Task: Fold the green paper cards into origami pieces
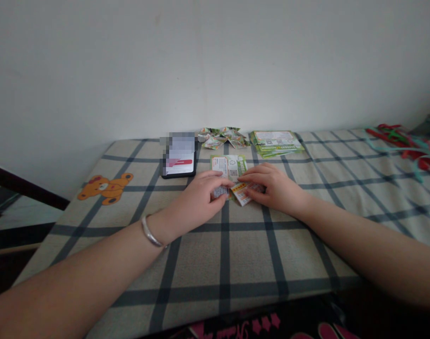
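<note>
A printed green-and-white leaflet (220, 163) lies on the checked tablecloth (197, 263) in front of me, with its near right corner folded over so that a flap (243, 194) with an orange strip shows. My left hand (206, 190) rests on the leaflet's left side, thumb and fingers closed at the fold. My right hand (271, 186) is on its right side, the flap between its thumb and curled fingers. Part of the leaflet's near edge is hidden under both hands.
Several folded paper pieces (223, 137) lie by the wall, beside a stack of similar leaflets (276, 142). A phone (181, 157) lies to the left. Further left is a bear-shaped cutout (105, 187). Red and teal ribbons (400, 143) are bunched at the far right.
</note>
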{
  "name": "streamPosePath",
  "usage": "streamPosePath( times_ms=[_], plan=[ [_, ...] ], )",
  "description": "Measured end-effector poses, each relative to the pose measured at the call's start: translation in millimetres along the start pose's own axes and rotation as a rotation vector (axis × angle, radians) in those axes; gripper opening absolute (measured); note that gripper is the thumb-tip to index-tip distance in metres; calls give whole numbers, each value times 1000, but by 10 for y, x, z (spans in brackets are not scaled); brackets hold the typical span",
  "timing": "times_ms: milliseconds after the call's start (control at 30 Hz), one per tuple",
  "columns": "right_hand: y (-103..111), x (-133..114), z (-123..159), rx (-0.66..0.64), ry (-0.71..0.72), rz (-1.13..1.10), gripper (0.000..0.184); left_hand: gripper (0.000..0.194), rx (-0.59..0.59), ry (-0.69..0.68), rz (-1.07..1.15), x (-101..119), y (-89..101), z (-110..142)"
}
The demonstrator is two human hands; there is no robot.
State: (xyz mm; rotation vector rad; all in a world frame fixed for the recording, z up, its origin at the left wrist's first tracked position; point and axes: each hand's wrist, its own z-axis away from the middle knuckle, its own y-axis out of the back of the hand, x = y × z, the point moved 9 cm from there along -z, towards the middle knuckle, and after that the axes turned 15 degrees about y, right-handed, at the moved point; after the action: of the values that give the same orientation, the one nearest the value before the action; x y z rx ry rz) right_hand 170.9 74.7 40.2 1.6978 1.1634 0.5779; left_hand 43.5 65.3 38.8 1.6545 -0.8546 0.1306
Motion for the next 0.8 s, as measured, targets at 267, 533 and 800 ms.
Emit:
streamPosePath(
  times_ms=[267, 533, 800],
  plan=[
    [-13, 9, 7, 9, -7, 13, 33, 22, -35, 68, 69, -40, -7, -23],
    [3, 53, 27, 72, -39, -76, 28, 22, -23, 55, 145, -37, 19, -18],
    [16, 190, 75, 157, -168, -240, 13, 23, -28, -37, 229, 70, 65, -6]
  ],
)
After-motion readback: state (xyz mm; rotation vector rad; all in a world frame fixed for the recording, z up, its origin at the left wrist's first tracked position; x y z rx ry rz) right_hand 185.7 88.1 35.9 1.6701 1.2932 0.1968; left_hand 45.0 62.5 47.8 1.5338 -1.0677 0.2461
